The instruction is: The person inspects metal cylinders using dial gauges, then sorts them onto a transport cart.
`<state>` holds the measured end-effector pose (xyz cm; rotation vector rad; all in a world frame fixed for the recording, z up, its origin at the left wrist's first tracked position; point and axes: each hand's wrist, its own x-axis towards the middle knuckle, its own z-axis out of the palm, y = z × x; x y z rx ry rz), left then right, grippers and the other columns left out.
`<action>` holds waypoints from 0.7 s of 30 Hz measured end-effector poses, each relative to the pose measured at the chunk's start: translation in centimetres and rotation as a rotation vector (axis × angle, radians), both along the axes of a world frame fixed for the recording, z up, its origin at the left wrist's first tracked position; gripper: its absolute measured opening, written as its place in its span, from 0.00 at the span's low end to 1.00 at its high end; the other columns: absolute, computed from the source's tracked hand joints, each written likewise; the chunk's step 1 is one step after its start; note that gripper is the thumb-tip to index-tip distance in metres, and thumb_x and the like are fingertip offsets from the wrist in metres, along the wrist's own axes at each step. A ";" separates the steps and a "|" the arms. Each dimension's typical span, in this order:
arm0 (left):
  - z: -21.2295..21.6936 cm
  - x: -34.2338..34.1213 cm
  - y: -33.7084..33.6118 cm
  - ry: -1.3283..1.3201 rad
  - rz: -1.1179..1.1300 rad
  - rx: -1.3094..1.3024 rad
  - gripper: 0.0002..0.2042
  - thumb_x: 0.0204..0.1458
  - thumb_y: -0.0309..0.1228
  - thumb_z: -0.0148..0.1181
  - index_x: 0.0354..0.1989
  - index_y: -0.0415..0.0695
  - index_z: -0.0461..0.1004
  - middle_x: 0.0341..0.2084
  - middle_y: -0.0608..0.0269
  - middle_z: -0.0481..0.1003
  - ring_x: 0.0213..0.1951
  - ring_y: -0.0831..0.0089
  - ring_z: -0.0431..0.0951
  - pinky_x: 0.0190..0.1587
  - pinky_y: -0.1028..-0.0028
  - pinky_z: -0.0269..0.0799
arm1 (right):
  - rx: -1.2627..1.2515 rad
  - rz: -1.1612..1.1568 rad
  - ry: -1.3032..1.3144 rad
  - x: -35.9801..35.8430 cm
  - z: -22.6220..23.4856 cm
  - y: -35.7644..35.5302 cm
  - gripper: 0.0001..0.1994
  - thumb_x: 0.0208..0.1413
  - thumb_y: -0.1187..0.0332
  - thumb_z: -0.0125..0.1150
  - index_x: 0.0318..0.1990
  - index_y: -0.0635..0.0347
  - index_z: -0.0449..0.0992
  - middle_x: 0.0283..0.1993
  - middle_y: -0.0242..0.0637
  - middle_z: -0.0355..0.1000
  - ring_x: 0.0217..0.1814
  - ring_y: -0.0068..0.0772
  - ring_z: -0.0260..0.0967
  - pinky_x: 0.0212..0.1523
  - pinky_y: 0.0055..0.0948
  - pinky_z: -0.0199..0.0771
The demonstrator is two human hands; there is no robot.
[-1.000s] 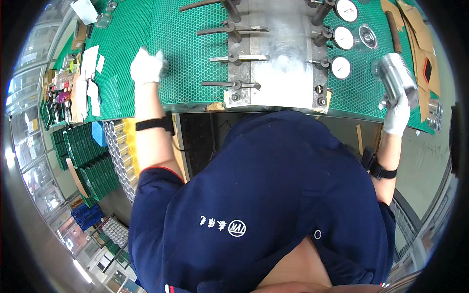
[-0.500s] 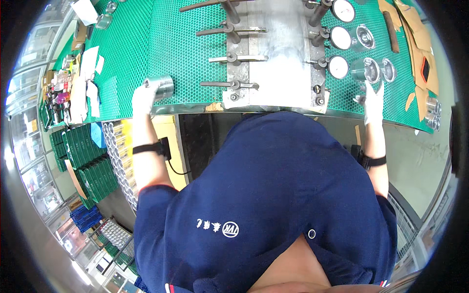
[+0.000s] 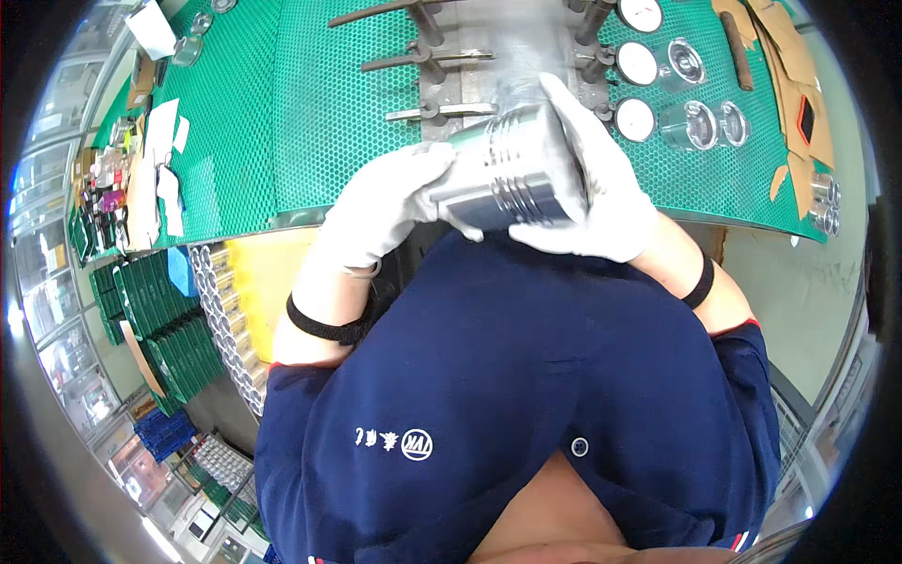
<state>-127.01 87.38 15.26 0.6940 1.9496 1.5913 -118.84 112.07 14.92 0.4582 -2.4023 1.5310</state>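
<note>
A shiny metal piston (image 3: 503, 169) with ring grooves is held tilted between my two white-gloved hands, just above the front edge of the bench. My left hand (image 3: 390, 202) grips its skirt end, fingers curled around it. At the crown end my right hand (image 3: 615, 193) wraps the piston, thumb side up and fingers beneath it. The underside of the piston and some fingertips are hidden. Behind the hands stands a metal gauging fixture (image 3: 460, 89), partly covered by the piston and the right hand.
Clamp levers (image 3: 442, 113) line the fixture's left side; round dial gauges (image 3: 635, 120) line its right. More pistons (image 3: 693, 127) stand on the green mat (image 3: 348, 103) at right, near brown cardboard (image 3: 794, 56) and a dark rod (image 3: 737, 52). Green crates (image 3: 178, 329) are stacked lower left.
My left hand has brought the piston from the left of the mat to the middle, in front of my chest. My right hand has left the pistons at right and taken hold of it too.
</note>
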 end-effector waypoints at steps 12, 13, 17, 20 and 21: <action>-4.7 -1.2 8.3 0.944 -0.018 -0.203 0.39 0.35 0.36 0.74 0.58 0.39 0.62 0.46 0.48 0.72 0.47 0.51 0.74 0.51 0.62 0.70 | 0.296 -0.169 -0.110 0.1 -3.5 2.4 0.43 0.45 0.61 0.68 0.68 0.58 0.51 0.50 0.47 0.68 0.46 0.39 0.71 0.42 0.34 0.73; -5.2 -1.5 8.5 0.970 -0.010 -0.176 0.39 0.35 0.37 0.74 0.58 0.40 0.62 0.46 0.48 0.72 0.47 0.52 0.74 0.50 0.62 0.70 | 0.225 -0.205 -0.160 0.7 -3.8 2.8 0.42 0.49 0.59 0.67 0.69 0.60 0.50 0.50 0.48 0.68 0.44 0.35 0.73 0.36 0.29 0.76; -5.7 -2.6 9.8 0.885 -0.025 -0.054 0.40 0.35 0.39 0.76 0.59 0.43 0.61 0.48 0.50 0.71 0.50 0.54 0.73 0.50 0.64 0.71 | -0.442 -0.108 -1.194 1.1 -4.8 3.5 0.43 0.50 0.62 0.64 0.69 0.64 0.46 0.57 0.53 0.65 0.57 0.38 0.66 0.56 0.30 0.68; -5.3 -3.0 10.3 0.812 -0.025 -0.029 0.41 0.34 0.38 0.77 0.59 0.44 0.61 0.50 0.52 0.69 0.51 0.56 0.72 0.53 0.64 0.71 | -0.301 -0.185 -0.903 2.3 -7.8 2.4 0.45 0.49 0.60 0.65 0.70 0.64 0.44 0.59 0.54 0.64 0.60 0.41 0.64 0.62 0.31 0.61; -5.3 -3.1 10.4 0.811 -0.028 -0.030 0.41 0.34 0.38 0.77 0.59 0.44 0.61 0.50 0.52 0.69 0.51 0.56 0.72 0.53 0.64 0.71 | -0.260 -0.184 -0.860 2.3 -8.5 2.5 0.46 0.49 0.60 0.65 0.70 0.63 0.42 0.59 0.53 0.64 0.59 0.38 0.64 0.60 0.29 0.63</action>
